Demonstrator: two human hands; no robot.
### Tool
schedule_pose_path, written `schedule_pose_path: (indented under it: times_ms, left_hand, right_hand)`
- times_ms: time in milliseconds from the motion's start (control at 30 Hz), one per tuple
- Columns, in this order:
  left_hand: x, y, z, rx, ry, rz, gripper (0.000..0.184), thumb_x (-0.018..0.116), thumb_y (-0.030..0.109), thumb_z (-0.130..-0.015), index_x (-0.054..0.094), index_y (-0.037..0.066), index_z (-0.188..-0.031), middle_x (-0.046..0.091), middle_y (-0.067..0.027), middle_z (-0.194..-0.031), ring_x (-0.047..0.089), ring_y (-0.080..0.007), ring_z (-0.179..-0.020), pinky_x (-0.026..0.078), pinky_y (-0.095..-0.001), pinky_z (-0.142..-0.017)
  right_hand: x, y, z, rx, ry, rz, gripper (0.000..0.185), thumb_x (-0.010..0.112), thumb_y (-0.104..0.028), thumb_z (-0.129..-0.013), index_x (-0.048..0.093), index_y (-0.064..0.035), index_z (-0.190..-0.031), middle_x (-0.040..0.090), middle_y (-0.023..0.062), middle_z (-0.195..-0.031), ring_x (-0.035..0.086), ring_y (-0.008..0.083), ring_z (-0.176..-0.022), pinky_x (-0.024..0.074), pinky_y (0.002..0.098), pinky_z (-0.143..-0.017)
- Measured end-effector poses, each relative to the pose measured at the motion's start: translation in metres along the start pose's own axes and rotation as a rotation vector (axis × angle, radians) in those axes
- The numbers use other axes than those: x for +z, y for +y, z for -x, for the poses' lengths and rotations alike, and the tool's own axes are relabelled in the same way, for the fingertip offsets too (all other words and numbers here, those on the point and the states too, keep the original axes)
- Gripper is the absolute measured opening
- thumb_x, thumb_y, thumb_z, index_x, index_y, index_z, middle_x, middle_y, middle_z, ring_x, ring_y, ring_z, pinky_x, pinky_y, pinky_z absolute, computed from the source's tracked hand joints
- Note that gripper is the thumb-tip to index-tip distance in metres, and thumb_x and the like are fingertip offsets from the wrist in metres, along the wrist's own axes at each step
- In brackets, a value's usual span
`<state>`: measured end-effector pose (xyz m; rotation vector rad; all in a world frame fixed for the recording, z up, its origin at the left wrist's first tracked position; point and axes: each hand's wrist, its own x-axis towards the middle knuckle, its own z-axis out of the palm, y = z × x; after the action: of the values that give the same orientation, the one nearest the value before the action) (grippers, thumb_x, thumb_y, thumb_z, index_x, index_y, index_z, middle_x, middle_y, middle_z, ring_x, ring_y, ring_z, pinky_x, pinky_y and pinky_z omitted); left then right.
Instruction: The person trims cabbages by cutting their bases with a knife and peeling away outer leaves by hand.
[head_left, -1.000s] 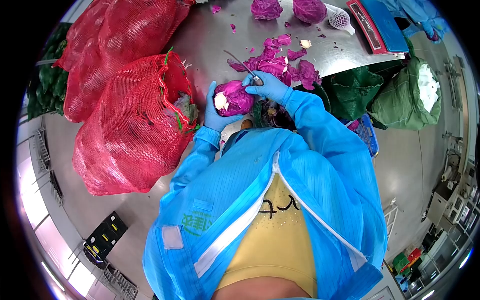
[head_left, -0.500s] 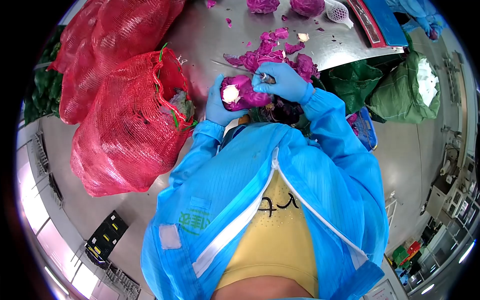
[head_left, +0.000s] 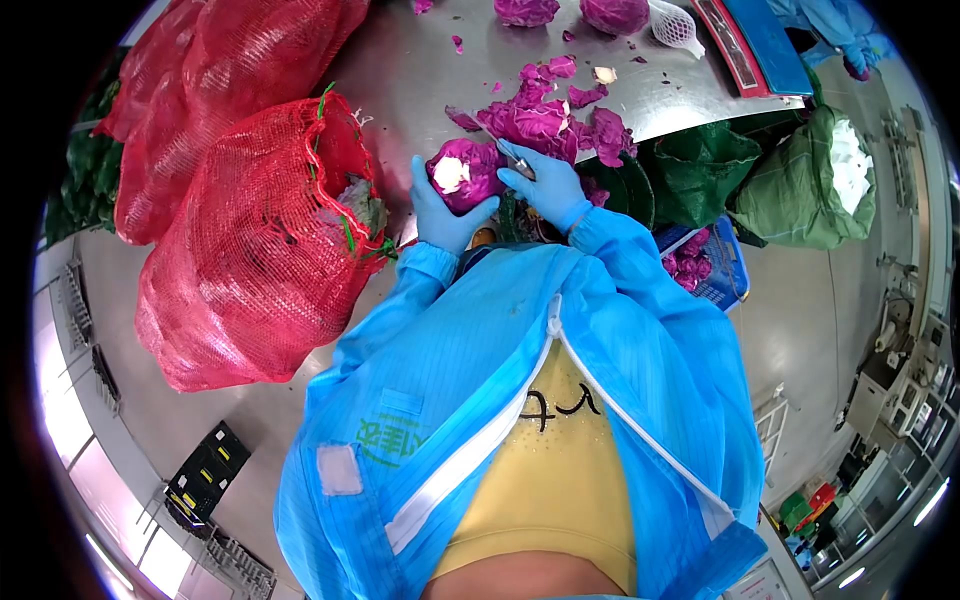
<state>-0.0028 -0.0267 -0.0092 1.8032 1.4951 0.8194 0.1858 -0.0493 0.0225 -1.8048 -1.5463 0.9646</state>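
A red cabbage (head_left: 482, 176) with its pale cut stem facing up rests in my left hand (head_left: 440, 218). My left fingers and thumb are wrapped around its left and lower sides. On the cabbage's right, my right hand (head_left: 552, 190) is closed around a small knife (head_left: 518, 162), most of its blade hard to make out. The right fingertips are close to the cabbage; whether they touch it I cannot tell. Just beyond my hands, loose purple leaves (head_left: 540, 122) lie in a pile on the metal table (head_left: 400, 110).
Red mesh sacks (head_left: 250, 250) stand at the left. More red cabbages (head_left: 615, 14) and a white foam net (head_left: 676, 27) are at the table's far side. Green sacks (head_left: 805, 185) and a blue crate (head_left: 728, 270) with purple leaves stand at the right. Another person's blue sleeve (head_left: 825, 22) shows top right.
The cabbage and my left hand have shifted slightly left and up. My right hand has drawn back from the cabbage's top to its right side, still with the knife.
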Motion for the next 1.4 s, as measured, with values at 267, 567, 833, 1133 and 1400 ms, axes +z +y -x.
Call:
schedule_pose_path:
  times_ms: [267,567,833,1133,1400]
  left_hand:
    - [-0.038,-0.008,0.004,-0.193,-0.384,-0.047,0.119,0.088,0.04,-0.05,0.019,0.004,-0.14,0.045,-0.0209,-0.122,0.052,-0.0302,-0.105,0.047,-0.0378,-0.084]
    - [-0.012,-0.015,-0.042,0.184,-0.429,0.137,0.122,0.091,0.036,-0.037,0.028,0.003,-0.136,0.034,-0.0203,-0.134,0.036,-0.0347,-0.126,0.033,-0.0411,-0.106]
    - [0.007,-0.007,-0.024,-0.024,-0.047,0.169,0.118,0.091,0.039,-0.04,0.03,0.0,-0.133,0.039,-0.0185,-0.127,0.043,-0.0314,-0.118,0.037,-0.0389,-0.101]
    - [0.002,0.009,-0.013,0.099,-0.04,-0.065,0.115,0.086,0.034,-0.047,0.024,0.0,-0.137,0.036,-0.0221,-0.121,0.043,-0.0353,-0.109,0.038,-0.0416,-0.097]
    - [-0.018,0.019,-0.028,-0.038,-0.291,-0.114,0.124,0.091,0.036,-0.04,0.025,0.009,-0.142,0.038,-0.0169,-0.11,0.042,-0.0319,-0.104,0.039,-0.0375,-0.096]
  right_hand:
    - [0.016,0.038,-0.054,-0.124,-0.036,-0.341,0.041,0.065,-0.028,-0.084,0.058,-0.0129,-0.122,0.065,0.0079,-0.105,0.06,0.0159,-0.088,0.0461,0.0292,-0.085]
    - [0.009,0.027,-0.069,-0.009,0.028,-0.712,0.042,0.064,-0.03,-0.086,0.057,-0.0074,-0.12,0.064,0.0037,-0.096,0.057,0.0114,-0.086,0.0459,0.0272,-0.079]
    - [0.012,0.002,0.02,0.171,-0.059,-0.223,0.065,0.042,-0.054,-0.091,0.032,-0.0134,-0.141,0.065,0.0204,-0.081,0.066,0.0314,-0.071,0.0501,0.0383,-0.07]
    - [0.027,0.006,0.025,0.142,-0.085,-0.11,0.063,0.031,-0.053,-0.094,0.015,-0.0224,-0.146,0.062,0.0224,-0.075,0.061,0.0383,-0.071,0.0461,0.0464,-0.065]
    - [0.02,0.001,0.023,0.092,-0.11,0.075,0.062,0.03,-0.052,-0.094,0.013,-0.0235,-0.146,0.063,0.0232,-0.079,0.061,0.0392,-0.07,0.0465,0.0495,-0.063]
